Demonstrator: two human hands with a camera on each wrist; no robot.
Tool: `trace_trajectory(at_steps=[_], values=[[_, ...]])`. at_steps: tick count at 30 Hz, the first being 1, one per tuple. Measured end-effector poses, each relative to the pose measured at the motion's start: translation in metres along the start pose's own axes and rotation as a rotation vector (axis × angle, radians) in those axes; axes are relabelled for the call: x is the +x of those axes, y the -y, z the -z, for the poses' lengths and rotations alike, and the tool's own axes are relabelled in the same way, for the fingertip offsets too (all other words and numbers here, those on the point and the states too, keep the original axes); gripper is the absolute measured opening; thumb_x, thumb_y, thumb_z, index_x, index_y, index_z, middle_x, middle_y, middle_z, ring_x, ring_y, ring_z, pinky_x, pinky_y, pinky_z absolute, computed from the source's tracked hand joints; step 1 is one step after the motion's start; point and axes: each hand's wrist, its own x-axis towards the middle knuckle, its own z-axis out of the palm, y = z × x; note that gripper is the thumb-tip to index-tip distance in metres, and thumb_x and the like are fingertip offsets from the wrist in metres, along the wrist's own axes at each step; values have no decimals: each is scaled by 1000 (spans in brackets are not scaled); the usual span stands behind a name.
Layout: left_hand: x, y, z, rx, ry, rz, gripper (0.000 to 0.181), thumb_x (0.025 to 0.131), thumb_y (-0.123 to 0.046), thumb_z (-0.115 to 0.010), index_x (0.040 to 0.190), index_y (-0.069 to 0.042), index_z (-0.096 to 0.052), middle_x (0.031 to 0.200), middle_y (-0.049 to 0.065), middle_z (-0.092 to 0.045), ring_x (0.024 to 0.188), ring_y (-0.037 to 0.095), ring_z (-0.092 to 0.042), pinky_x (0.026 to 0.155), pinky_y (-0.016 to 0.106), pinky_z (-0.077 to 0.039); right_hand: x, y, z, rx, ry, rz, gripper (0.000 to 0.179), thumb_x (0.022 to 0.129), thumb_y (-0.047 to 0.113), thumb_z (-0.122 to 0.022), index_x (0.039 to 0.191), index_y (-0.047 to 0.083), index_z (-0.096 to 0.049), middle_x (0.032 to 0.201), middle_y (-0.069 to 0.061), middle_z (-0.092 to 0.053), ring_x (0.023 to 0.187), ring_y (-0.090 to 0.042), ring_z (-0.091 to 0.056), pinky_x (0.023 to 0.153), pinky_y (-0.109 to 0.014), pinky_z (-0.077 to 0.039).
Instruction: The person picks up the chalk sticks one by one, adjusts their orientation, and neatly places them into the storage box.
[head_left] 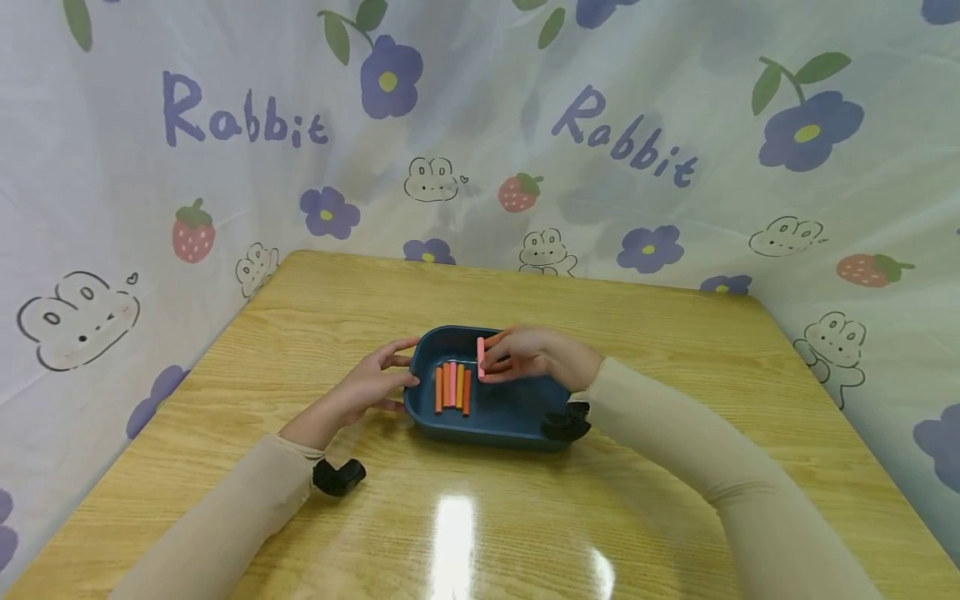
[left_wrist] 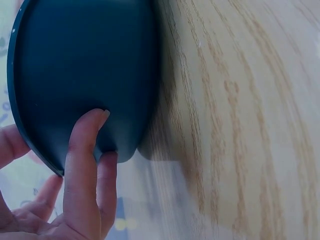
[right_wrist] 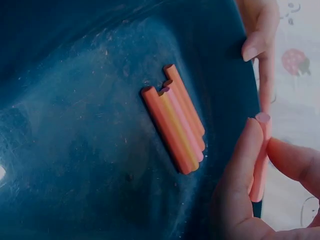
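A dark blue oblong tub (head_left: 517,410) stands on the table in the head view. My left hand (head_left: 363,385) grips its left end, with fingertips (left_wrist: 92,117) against the outer wall in the left wrist view. Over the back part of the tub, my right hand (head_left: 528,354) pinches a pink chalk stick (right_wrist: 260,167) between thumb and fingers; the stick is raised above the tub floor. Several orange, pink and yellow chalk sticks (right_wrist: 172,122) lie side by side on the floor toward the left end, their ends slightly uneven.
The wood-grain table (head_left: 360,308) surrounds the tub. A white curtain (head_left: 480,100) printed with rabbits, flowers and strawberries hangs behind and at both sides. Black wrist-worn devices (head_left: 339,477) sit by both sleeves, the right one overlapping the tub's front right corner.
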Motion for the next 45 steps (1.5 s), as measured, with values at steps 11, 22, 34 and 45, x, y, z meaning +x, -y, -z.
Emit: trace_trajectory(at_steps=[11, 22, 34, 45], values=[[0, -1, -2, 2, 3, 9, 63, 91, -4, -53, 147, -16, -27, 138, 24, -34, 104, 34, -55, 71, 45, -54, 19, -7, -5, -101, -32, -98, 17, 85, -14, -53, 102, -13, -56, 107, -19, -49, 87, -29, -55, 82, -38, -52], [3, -1, -4, -5, 7, 8, 64, 91, -4, -54, 147, -17, -28, 138, 23, -34, 106, 35, -54, 70, 44, -55, 23, -12, -6, -163, -33, -164, 7, 86, -14, -52, 90, -11, -57, 98, -19, -51, 86, -30, -55, 78, -36, -54], [2, 0, -3, -13, 4, -2, 64, 91, -4, -53, 148, -16, -26, 138, 24, -33, 108, 39, -52, 71, 46, -54, 15, -7, -1, -182, 6, -125, 28, 88, -9, -51, 116, -15, -51, 106, -20, -52, 89, -29, -57, 85, -41, -50], [3, 4, -2, -7, -7, 4, 63, 90, -3, -53, 147, -17, -29, 136, 23, -35, 102, 33, -55, 72, 47, -54, 0, 1, 7, -66, 90, -37, 53, 92, -7, -45, 141, -5, -24, 136, -26, -34, 102, -30, -50, 93, -44, -45]])
